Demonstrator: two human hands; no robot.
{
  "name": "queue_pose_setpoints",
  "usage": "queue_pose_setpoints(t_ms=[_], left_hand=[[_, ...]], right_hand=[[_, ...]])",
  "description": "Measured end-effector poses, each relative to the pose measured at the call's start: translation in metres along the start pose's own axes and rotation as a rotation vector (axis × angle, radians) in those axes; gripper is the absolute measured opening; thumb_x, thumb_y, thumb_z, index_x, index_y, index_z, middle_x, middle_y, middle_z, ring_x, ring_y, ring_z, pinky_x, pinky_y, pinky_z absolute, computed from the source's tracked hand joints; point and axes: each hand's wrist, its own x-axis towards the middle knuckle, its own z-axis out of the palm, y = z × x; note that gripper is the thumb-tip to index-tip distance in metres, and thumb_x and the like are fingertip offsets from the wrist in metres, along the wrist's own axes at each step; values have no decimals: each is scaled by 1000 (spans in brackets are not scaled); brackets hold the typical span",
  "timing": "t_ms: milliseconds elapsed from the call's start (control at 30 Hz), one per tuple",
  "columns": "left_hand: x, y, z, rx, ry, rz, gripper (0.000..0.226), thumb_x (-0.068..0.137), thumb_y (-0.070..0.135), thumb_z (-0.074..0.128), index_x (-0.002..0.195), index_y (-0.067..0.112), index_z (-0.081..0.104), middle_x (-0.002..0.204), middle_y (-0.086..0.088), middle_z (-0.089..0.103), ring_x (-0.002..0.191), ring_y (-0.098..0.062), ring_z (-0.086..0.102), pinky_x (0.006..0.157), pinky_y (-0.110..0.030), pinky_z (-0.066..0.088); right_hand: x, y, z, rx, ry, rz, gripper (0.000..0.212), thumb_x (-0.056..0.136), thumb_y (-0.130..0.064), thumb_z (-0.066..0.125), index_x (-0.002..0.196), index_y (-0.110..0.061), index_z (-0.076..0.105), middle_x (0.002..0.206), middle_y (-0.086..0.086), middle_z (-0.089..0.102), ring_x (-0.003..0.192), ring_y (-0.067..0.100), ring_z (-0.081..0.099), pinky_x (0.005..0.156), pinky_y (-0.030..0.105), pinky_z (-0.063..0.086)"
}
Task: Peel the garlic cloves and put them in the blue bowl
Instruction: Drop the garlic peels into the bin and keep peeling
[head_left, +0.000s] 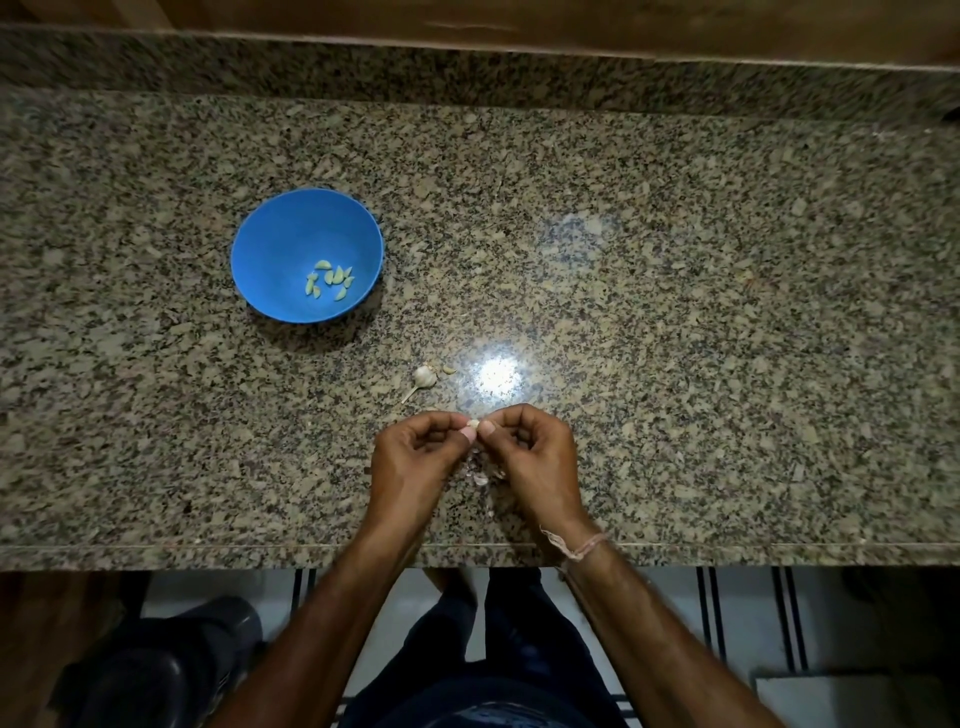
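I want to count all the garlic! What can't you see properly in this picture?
- Clove pinched between left hand and right hand, head view: fingertips cover most of it, so how much is peeled is unclear.
- Peeled cloves in the blue bowl: small and overlapping, exact count uncertain.
- Skins on the counter: partly hidden under the hands.
- Garlic bulb: too small to count remaining cloves.

Both hands (475, 441) pinch one garlic clove (472, 424) (blue bowl (270, 244) holds peeled ones).

Bare forearms; thread band (582, 546) on right wrist.
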Motion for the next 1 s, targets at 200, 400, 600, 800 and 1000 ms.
queue_pose_setpoints(t_ms=[200, 400, 600, 800, 1000], left_hand=[[3, -10, 0, -80, -85, -139, 12, 92, 11, 77, 104, 8, 76, 91, -11, 77, 85, -22, 70, 78, -34, 57], [-1, -8, -1, 571, 20, 293, 9, 99, 26, 69, 91, 21, 70, 78, 7, 69, 74, -1, 64, 63, -10, 48], [1, -8, 0, 429, 19, 215, 9, 99, 29, 68, 100, 22, 75, 86, 9, 74, 83, -3, 69, 70, -17, 53], [0, -7, 8, 570, 62, 329, 20, 105, 26, 58, 89, 16, 64, 68, 5, 59, 57, -4, 49, 53, -14, 38], [2, -8, 14, 417, 70, 150, 24, 105, 30, 58, 88, 15, 65, 75, -1, 68, 65, -8, 61, 58, -12, 44]], right_hand=[[3, 2, 6, -89, 17, -13, 11, 93, -5, 71, 86, -12, 69, 83, 3, 71, 80, 20, 68, 73, 37, 60], [-6, -1, 10, -181, 78, -139, 13, 93, -4, 72, 84, -10, 66, 79, -1, 66, 72, 4, 61, 65, 15, 51], [-2, -1, 10, -128, 65, -73, 8, 95, -6, 69, 87, -7, 68, 82, 4, 69, 73, 9, 62, 65, 17, 51], [-7, -3, 18, -122, 99, -61, 12, 97, -8, 68, 85, -9, 66, 80, 1, 65, 68, 0, 56, 63, 14, 49], [-7, -2, 20, -144, 124, -108, 14, 97, -7, 67, 84, -9, 63, 79, 3, 65, 70, 5, 57, 62, 16, 50]])
